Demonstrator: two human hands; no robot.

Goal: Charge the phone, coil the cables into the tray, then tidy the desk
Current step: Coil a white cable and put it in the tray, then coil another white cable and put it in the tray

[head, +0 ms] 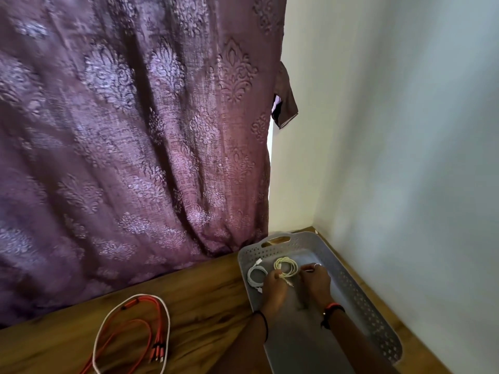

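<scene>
In the grey tray [360, 299], two small coils: a white coil [256, 275] on the left and a cream coil [286, 265] just beside it, both at the far end near the handle cut-out. On the wooden tabletop [205, 290], well apart from the tray to the left, two loose cables in wide overlapping loops: a red cable [127, 329], splitting into several strands with a bunch of plugs at the end, and a white cable [165, 314] looped around its outside. One tray, set in the corner against the wall [405, 130].

Two hands, both inside the tray. Left hand [275, 288]: fingers curled and narrow, pinching the near edge of the cream coil, with a short tail and plug sticking out beside them. Right hand [316, 282]: fingers bent down at the coil's right edge, touching or nearly so; too blurred to tell whether anything is gripped. One ring [316, 265] on a right finger. One dark band [264, 321] at the left wrist, a red and black band [334, 309] at the right.

Tray of matt plastic, oblong with rounded corners, walls pierced with small star-like holes, floor smooth. Tabletop of brown wood grain with dark streaks. Behind, one purple curtain [121, 130], heavy woven cloth with raised damask motifs, hanging in folds onto the tabletop. Wall plain and pale.
</scene>
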